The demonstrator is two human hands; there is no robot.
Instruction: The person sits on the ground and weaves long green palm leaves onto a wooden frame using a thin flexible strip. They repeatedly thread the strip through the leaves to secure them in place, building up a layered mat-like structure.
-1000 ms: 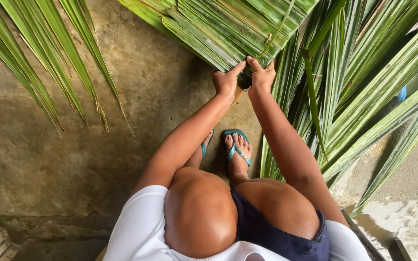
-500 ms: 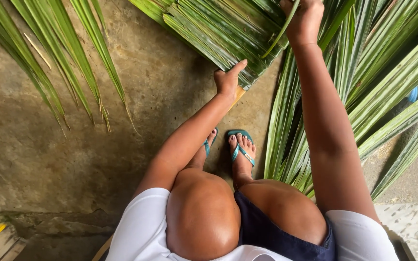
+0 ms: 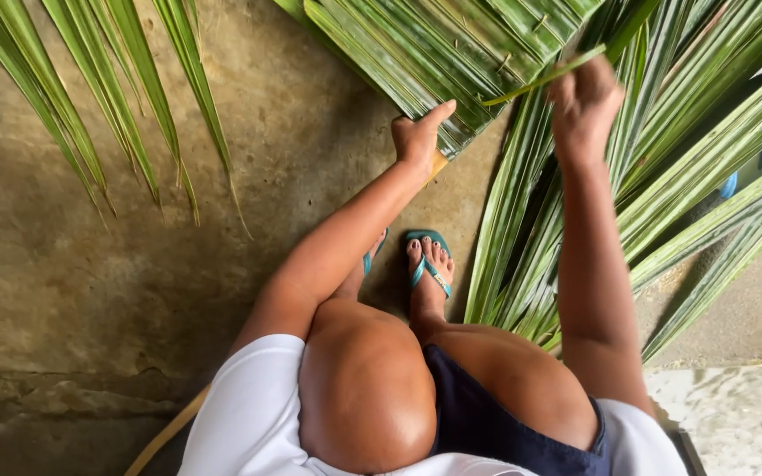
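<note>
Right hand [image 3: 586, 104] motion-blurred (grip unclear); woven frond mat [image 3: 451, 53] cut off at top edge.

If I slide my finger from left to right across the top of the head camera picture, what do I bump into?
Loose palm leaves → bare concrete floor → left hand → woven palm mat → right hand → long palm fronds.

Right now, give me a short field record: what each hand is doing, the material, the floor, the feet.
left hand: pressing down the edge of the woven palm-leaf panel, thumb out
right hand: raised, pinching a single palm leaflet strip
loose palm fronds: spread to the right
floor: bare concrete
feet: teal flip-flops
</note>
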